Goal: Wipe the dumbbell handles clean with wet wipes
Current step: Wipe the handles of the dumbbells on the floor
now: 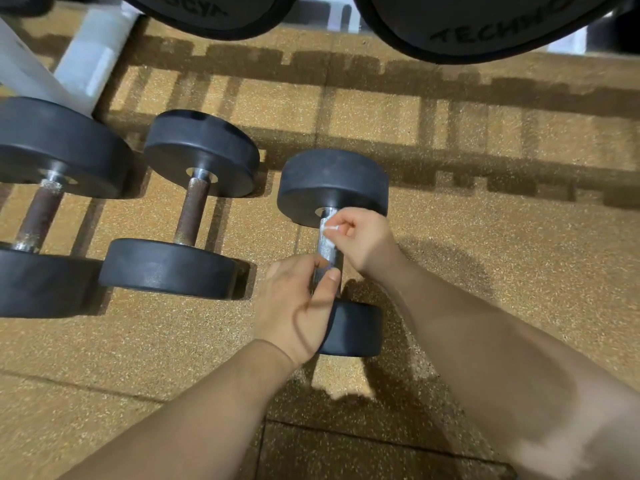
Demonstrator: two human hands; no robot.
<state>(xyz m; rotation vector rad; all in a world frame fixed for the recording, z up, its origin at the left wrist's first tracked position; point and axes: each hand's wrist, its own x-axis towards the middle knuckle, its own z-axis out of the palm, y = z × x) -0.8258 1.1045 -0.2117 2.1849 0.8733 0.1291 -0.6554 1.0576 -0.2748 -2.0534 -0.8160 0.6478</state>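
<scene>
Three black dumbbells lie on the tan rubber floor. The right dumbbell (pixel 332 181) has a shiny knurled handle (pixel 327 245). My left hand (pixel 298 306) grips the near end of that handle, thumb laid across it. My right hand (pixel 360 239) holds a small white wet wipe (pixel 330 230) against the far end of the handle, fingers curled round the wipe. The middle dumbbell (pixel 201 150) and the left dumbbell (pixel 59 147) have dull brown handles and are untouched.
Large black weight heads (pixel 485 26) hang over the top of the view on a rack. A white rack leg (pixel 93 60) stands at the upper left. Speckled tan floor (pixel 519 237) stretches to the right of the dumbbells.
</scene>
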